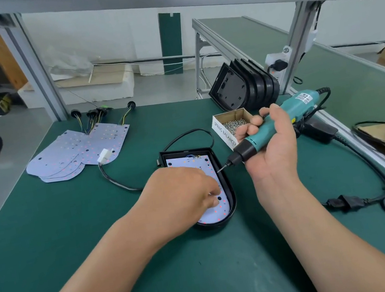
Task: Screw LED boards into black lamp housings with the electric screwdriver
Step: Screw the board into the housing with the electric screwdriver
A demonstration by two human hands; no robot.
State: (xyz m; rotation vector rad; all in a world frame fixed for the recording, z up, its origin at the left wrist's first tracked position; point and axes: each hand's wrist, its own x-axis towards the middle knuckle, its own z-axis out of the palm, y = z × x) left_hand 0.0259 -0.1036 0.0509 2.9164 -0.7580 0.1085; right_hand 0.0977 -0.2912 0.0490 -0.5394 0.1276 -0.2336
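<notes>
The black lamp housing [230, 191] is laid flat near the middle of the green mat [195, 284], rounded end toward the viewer, with a white LED board [190, 161] seated inside it. The left hand [181, 193] is placed over the board, its fingers [214, 201] bent downward with the tips set on the board beside a dark hole. Whether anything is pinched between them cannot be told.

The electric screwdriver [283, 120] is gripped in the right hand [271, 148], fingers wrapped fully round the teal body. It is held tilted, with the bit tip poised just at the housing's right rim.

A box of screws [220, 128] is seen just behind that hand, and spare housings [245, 87] are stacked on edge beyond it. A stack of LED boards [74, 152] is set well to the left, with bare mat between it and the housing. The power cord [346, 202] is looped near the table's right edge.
</notes>
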